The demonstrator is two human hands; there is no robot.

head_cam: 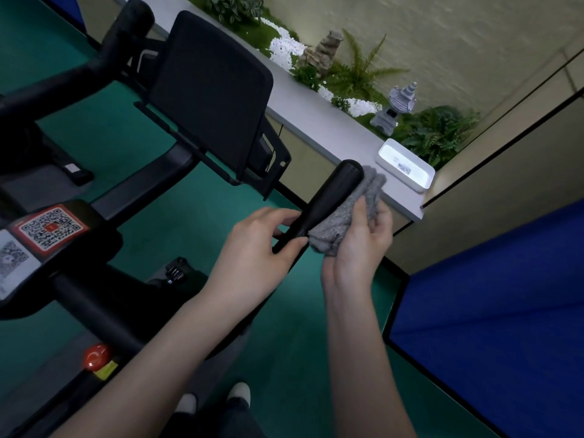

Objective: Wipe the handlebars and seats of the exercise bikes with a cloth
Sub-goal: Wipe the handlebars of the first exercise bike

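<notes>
cloth (344, 216): soft, light, bunched in right hand (360, 241) against grip (328, 197) | grip: stiff, fixed, likely smooth; left hand (262, 241) curls round its base | wrap cloth around.

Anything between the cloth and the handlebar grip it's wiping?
Nothing visible toward the tip: the grey cloth, held in the right hand, lies against the side of the handlebar grip. Lower down, the left hand holds the same bar right beside the cloth, so that stretch is covered.
</notes>
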